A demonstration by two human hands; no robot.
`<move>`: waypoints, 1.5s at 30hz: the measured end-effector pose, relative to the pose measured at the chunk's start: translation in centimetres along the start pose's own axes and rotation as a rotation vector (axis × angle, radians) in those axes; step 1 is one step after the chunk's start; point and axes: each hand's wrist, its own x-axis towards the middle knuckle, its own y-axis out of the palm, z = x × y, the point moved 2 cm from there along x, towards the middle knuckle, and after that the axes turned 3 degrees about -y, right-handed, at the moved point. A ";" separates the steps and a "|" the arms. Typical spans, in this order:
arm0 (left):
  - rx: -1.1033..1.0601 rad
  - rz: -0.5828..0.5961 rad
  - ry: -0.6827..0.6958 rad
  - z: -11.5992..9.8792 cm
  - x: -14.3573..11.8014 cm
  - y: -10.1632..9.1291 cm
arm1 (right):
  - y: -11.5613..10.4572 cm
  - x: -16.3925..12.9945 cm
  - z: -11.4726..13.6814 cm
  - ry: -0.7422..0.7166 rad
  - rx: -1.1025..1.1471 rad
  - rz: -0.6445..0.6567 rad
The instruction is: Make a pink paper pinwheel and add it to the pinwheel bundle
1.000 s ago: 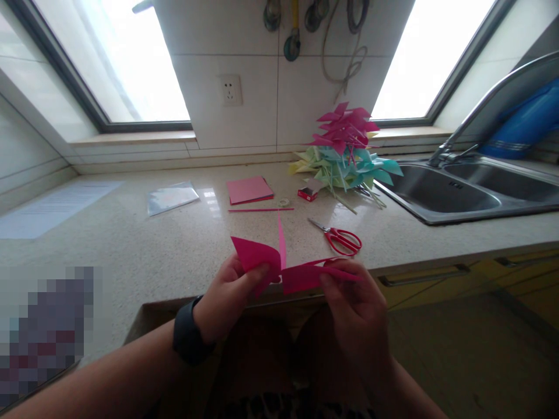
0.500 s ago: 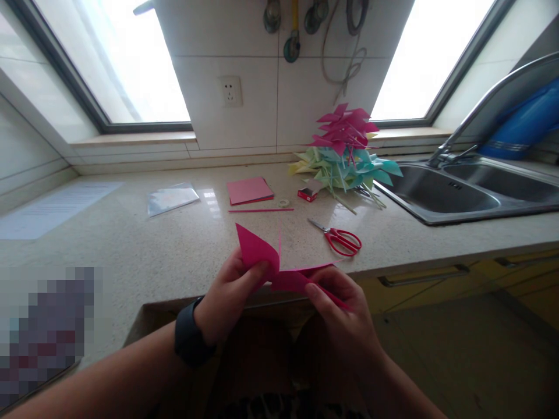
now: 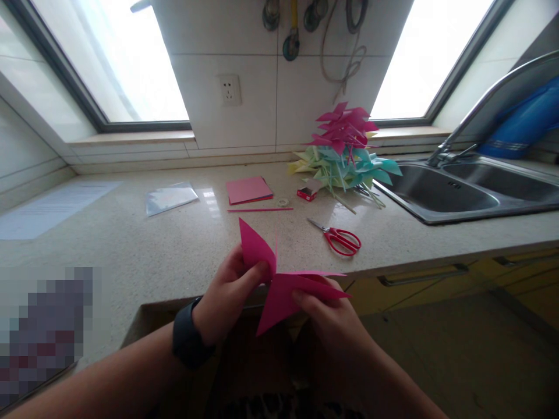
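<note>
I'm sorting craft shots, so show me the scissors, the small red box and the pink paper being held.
Scissors [image 3: 331, 234]: head view, base of the red handles.
Small red box [image 3: 307, 195]: head view, its red side.
Held pink paper [image 3: 279, 292]: head view, its lower flap.

Left hand [image 3: 227, 291] and right hand [image 3: 335, 317] hold pink paper [image 3: 282, 297] at the near edge of the desk [image 3: 174, 247]; red-handled scissors [image 3: 338, 239] lie beyond, rightward

1 head-worn view; near, above the counter [image 3: 152, 250]; facing forward and down
</note>
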 end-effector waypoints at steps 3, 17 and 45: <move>-0.031 -0.053 -0.041 0.1 0.1 -0.2 | -0.4 0.0 -0.6 0.016 0.052 -0.044; -0.261 -0.020 -0.208 -0.1 -0.2 0.3 | -1.7 0.3 -0.1 0.006 0.055 -0.105; 0.516 0.133 -0.178 -1.8 2.9 -2.4 | -3.2 2.6 3.5 -0.484 -1.069 0.295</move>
